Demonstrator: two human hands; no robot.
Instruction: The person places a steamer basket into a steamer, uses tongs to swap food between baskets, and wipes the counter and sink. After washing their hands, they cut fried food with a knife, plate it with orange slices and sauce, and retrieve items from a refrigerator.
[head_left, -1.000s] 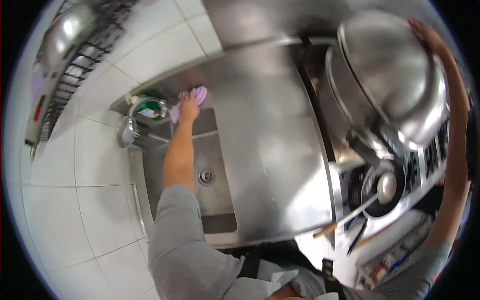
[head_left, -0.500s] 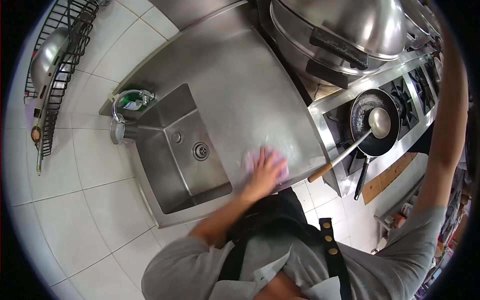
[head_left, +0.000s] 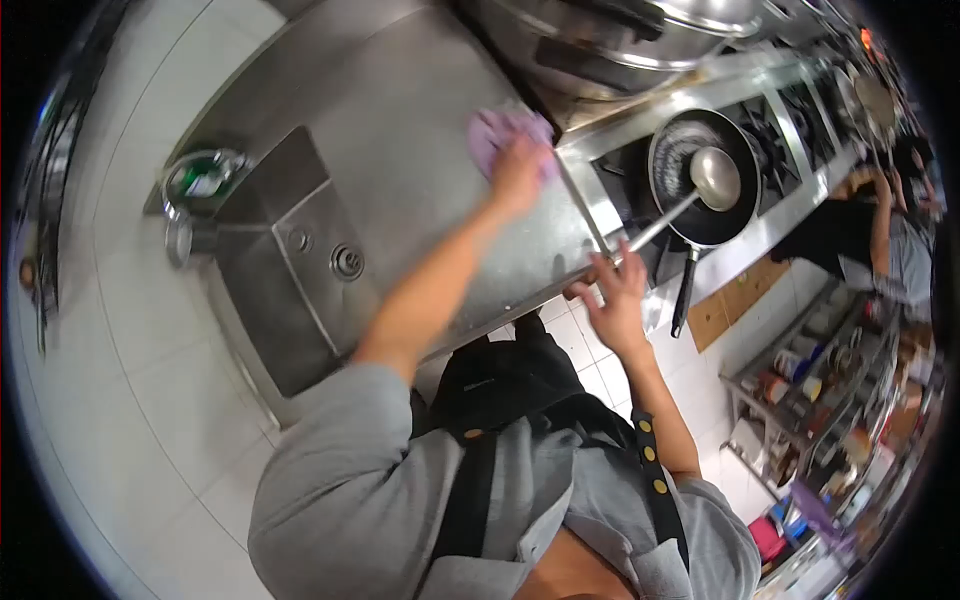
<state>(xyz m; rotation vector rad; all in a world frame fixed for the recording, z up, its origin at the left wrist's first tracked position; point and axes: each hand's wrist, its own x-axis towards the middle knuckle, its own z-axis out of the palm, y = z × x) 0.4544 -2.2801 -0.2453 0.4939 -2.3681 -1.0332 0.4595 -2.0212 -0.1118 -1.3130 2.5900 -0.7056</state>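
Note:
My left hand presses a pinkish-purple cloth onto the steel counter, close to the edge beside the stove. The fingers are blurred and partly lost against the cloth. My right hand is at the counter's front corner, fingers spread over the wooden handle end of a ladle; whether they touch it is hard to tell. The ladle rests with its bowl in a black frying pan on the stove.
Left of the counter top is a sink with a tap and a green item behind it. A large lidded steel pot stands at the back. Another person is at the far right, above loaded shelves.
My left hand has slid the cloth away from the front edge towards the pot. My right hand has come down from the far right to the ladle handle. The view has shifted.

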